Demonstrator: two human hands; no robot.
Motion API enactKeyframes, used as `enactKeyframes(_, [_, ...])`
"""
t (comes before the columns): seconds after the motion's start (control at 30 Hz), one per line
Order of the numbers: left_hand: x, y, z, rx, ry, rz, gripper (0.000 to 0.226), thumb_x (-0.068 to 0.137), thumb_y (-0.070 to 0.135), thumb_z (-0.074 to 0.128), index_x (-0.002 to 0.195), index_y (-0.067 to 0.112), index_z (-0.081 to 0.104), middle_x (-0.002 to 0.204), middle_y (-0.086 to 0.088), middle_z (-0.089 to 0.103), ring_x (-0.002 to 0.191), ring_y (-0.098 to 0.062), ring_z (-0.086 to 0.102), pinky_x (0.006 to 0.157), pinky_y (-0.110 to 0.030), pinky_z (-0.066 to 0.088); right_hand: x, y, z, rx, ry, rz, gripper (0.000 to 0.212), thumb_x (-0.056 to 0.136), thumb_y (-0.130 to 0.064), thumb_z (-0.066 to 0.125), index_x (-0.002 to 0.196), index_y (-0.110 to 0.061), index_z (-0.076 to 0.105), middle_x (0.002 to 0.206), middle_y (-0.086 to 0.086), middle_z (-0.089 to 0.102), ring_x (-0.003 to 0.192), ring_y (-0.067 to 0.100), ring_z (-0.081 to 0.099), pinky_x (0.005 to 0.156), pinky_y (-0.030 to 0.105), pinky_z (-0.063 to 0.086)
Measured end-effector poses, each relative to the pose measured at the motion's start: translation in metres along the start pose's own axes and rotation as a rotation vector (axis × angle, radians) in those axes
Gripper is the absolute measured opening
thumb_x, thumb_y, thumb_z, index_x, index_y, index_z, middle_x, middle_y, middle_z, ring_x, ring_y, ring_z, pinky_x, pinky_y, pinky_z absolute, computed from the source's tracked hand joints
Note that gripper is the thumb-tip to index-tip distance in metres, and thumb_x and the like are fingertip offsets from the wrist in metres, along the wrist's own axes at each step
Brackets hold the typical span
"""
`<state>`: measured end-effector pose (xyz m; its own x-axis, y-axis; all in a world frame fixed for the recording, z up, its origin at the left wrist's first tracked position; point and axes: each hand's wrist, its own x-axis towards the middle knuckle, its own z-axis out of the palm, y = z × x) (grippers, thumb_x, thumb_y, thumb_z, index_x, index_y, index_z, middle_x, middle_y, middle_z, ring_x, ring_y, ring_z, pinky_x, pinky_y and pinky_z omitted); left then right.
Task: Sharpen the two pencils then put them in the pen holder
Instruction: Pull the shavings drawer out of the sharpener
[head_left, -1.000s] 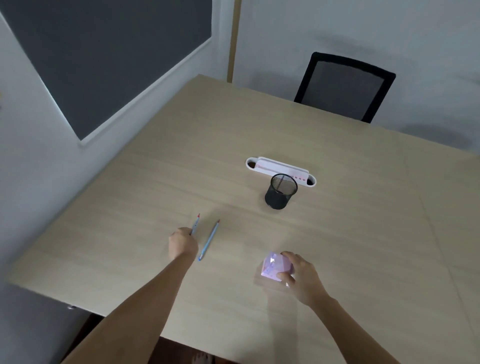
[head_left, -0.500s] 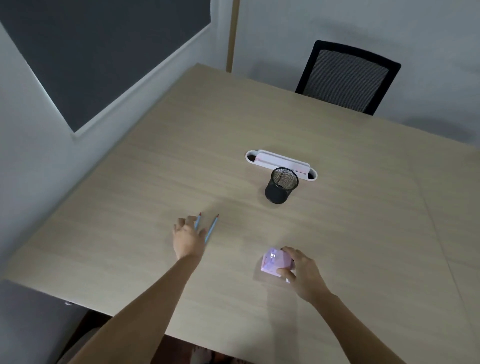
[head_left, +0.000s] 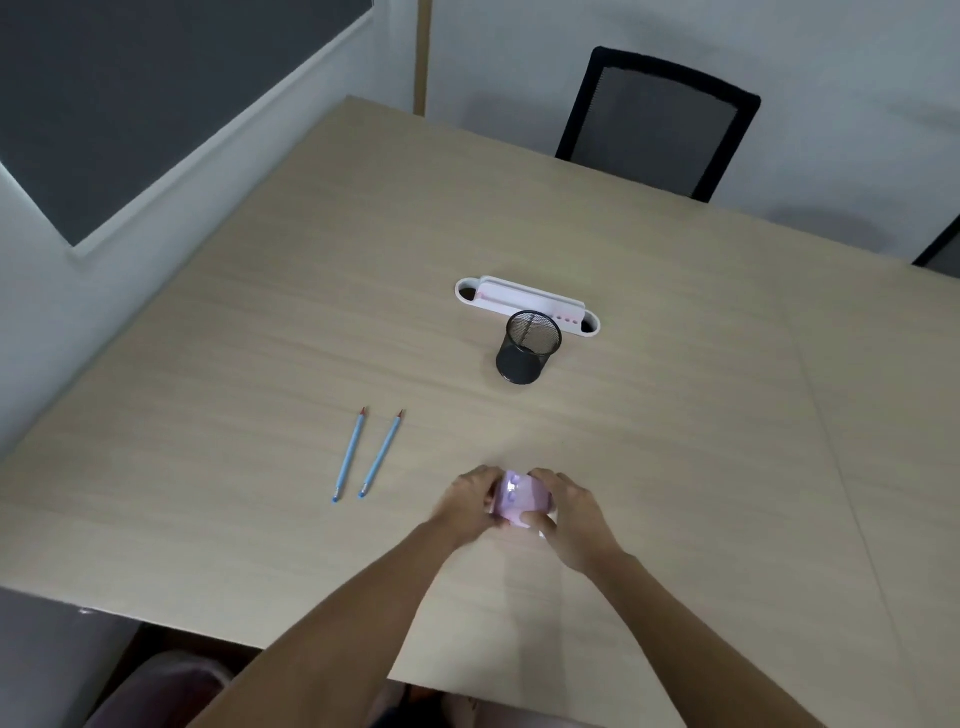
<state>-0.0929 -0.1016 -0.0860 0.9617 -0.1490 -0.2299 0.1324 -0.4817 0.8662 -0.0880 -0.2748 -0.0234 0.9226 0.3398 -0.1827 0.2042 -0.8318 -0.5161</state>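
Two blue pencils lie side by side on the wooden table (head_left: 675, 467), the left pencil (head_left: 350, 453) and the right pencil (head_left: 382, 452), tips pointing away from me. A pink sharpener (head_left: 519, 500) sits near the front of the table. My left hand (head_left: 467, 503) holds its left side and my right hand (head_left: 569, 514) wraps its right side. The black mesh pen holder (head_left: 528, 347) stands upright and empty-looking farther back, well beyond both hands.
A white tray-like pencil case (head_left: 524, 301) lies just behind the pen holder. A black mesh chair (head_left: 654, 119) stands at the far table edge, another chair's corner (head_left: 940, 249) at far right. A wall with a dark board runs along the left.
My left hand has left the pencils and moved right onto the sharpener. Both pencils now lie untouched on the table. My right hand stays on the sharpener.
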Motion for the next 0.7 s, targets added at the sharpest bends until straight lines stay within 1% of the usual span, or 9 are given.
enactKeyframes(0.07, [0.0,-0.001,-0.001,0.006,-0.005,0.007,0.043,0.057,0.006,0.08,0.095,0.007,0.06,0.089,-0.001,0.058,0.076,-0.018,0.054,0.067,-0.027,0.045,-0.001,0.0,0.0,-0.006,-0.007,0.0,0.045,0.078,-0.024,0.071,0.119,-0.015,0.056,0.1,0.006,0.063,0.084,0.025,0.057,0.073,0.032,0.044])
enactKeyframes(0.17, [-0.002,-0.003,-0.006,0.015,0.001,0.004,0.048,0.057,0.003,0.079,0.101,0.009,0.061,0.093,0.001,0.059,0.078,-0.017,0.055,0.07,-0.026,0.047,-0.001,-0.001,-0.001,-0.001,-0.021,0.014,0.048,0.078,-0.023,0.07,0.123,-0.017,0.054,0.105,0.005,0.062,0.086,0.024,0.057,0.072,0.029,0.041])
enactKeyframes(0.3, [-0.011,-0.013,-0.028,0.045,0.059,-0.02,0.05,0.055,0.004,0.08,0.101,0.014,0.062,0.092,0.005,0.059,0.083,-0.017,0.059,0.07,-0.016,0.044,-0.001,-0.002,-0.002,-0.011,-0.036,0.012,0.046,0.078,-0.022,0.068,0.122,-0.017,0.054,0.106,0.006,0.062,0.09,0.028,0.059,0.073,0.03,0.042])
enactKeyframes(0.4, [-0.027,-0.022,-0.048,0.032,0.122,-0.039,0.052,0.055,0.001,0.08,0.102,0.014,0.063,0.086,0.01,0.057,0.084,-0.019,0.062,0.073,-0.025,0.05,-0.002,-0.001,-0.003,-0.005,-0.047,0.013,0.044,0.08,-0.022,0.066,0.121,-0.016,0.053,0.109,0.007,0.062,0.091,0.028,0.059,0.074,0.032,0.043])
enactKeyframes(0.5, [-0.053,-0.029,-0.067,-0.015,0.196,-0.065,0.056,0.058,0.007,0.082,0.108,0.018,0.062,0.093,0.007,0.059,0.078,-0.008,0.06,0.066,-0.015,0.051,-0.006,0.0,-0.001,0.02,-0.094,0.034,0.053,0.08,-0.033,0.058,0.128,-0.015,0.046,0.118,0.009,0.059,0.094,0.027,0.057,0.075,0.03,0.041])
enactKeyframes(0.57, [-0.076,-0.034,-0.081,-0.022,0.281,-0.076,0.059,0.059,0.014,0.084,0.113,0.02,0.061,0.101,0.005,0.061,0.079,-0.004,0.058,0.062,-0.011,0.046,-0.013,0.0,0.003,0.049,-0.099,0.03,0.069,0.078,-0.04,0.055,0.139,-0.014,0.034,0.136,0.006,0.048,0.114,0.025,0.052,0.09,0.034,0.043])
enactKeyframes(0.63, [-0.103,-0.041,-0.096,-0.047,0.384,-0.099,0.062,0.061,0.017,0.084,0.118,0.021,0.059,0.107,0.003,0.061,0.087,-0.007,0.058,0.063,-0.008,0.044,-0.02,-0.008,0.005,-0.003,0.001,-0.049,0.08,0.081,-0.047,0.054,0.147,-0.015,0.021,0.151,0.003,0.027,0.139,0.023,0.029,0.108,0.041,0.03])
enactKeyframes(0.67, [-0.118,-0.045,-0.104,-0.063,0.444,-0.117,0.063,0.062,0.018,0.084,0.12,0.021,0.059,0.108,0.003,0.061,0.09,-0.006,0.058,0.064,-0.007,0.044,-0.02,-0.017,0.006,-0.038,0.085,-0.121,0.08,0.081,-0.05,0.05,0.147,-0.014,0.021,0.154,0.007,0.022,0.143,0.024,0.02,0.11,0.043,0.027])
enactKeyframes(0.7, [-0.135,-0.048,-0.111,-0.078,0.514,-0.14,0.063,0.063,0.019,0.084,0.12,0.022,0.058,0.107,0.004,0.061,0.091,-0.003,0.057,0.066,-0.007,0.045,-0.018,-0.029,0.006,-0.055,0.16,-0.197,0.079,0.082,-0.051,0.046,0.146,-0.013,0.023,0.155,0.012,0.021,0.144,0.027,0.019,0.109,0.044,0.027])
